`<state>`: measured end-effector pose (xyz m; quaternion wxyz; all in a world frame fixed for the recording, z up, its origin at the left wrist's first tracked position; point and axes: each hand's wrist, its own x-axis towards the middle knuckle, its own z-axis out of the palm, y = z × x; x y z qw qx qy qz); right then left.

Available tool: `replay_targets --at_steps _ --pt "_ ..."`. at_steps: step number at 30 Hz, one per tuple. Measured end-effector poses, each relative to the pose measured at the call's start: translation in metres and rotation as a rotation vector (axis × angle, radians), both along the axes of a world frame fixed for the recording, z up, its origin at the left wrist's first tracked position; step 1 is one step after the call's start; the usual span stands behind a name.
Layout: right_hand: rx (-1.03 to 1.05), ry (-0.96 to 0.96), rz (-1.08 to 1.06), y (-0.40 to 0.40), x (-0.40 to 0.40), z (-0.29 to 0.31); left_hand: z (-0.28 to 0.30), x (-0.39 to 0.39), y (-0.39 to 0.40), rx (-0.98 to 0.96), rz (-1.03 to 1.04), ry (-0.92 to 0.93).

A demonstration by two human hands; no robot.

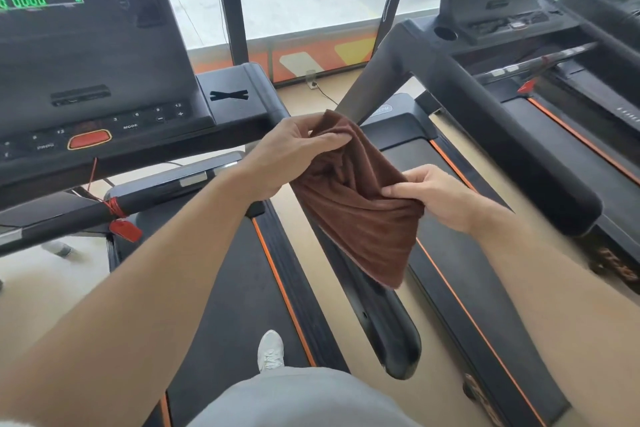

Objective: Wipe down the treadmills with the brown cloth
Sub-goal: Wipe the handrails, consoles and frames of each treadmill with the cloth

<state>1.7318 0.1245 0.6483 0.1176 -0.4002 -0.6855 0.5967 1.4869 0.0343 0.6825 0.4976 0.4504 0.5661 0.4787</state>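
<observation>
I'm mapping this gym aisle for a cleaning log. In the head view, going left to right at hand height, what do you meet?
Red stop button → left hand → brown cloth, gripped by both hands → right hand → padded handrail of the right treadmill.

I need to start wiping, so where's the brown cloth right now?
Centre of the head view: the brown cloth hangs between the left hand and right hand, over the gap between two treadmills.

The left console is cut by the left edge, so its green digits are partly lost. The cloth hides the fingertips of both hands. The right treadmill is blurred.
</observation>
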Motion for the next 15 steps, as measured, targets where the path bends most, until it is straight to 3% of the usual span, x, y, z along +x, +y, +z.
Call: replay_targets --at_steps 7,10,13,15 --pt "0.225 0.204 -0.222 0.013 0.006 0.019 -0.011 -0.011 -0.008 -0.07 -0.154 0.132" --pt "0.358 0.11 -0.277 0.02 -0.003 0.038 -0.021 -0.009 -0.011 -0.082 -0.156 0.168" --pt "0.598 0.032 -0.302 0.024 -0.023 0.045 -0.041 -0.003 -0.008 -0.058 -0.017 0.089" --pt "0.72 -0.184 -0.323 0.027 -0.039 0.028 -0.057 -0.006 -0.004 -0.078 0.131 -0.018"
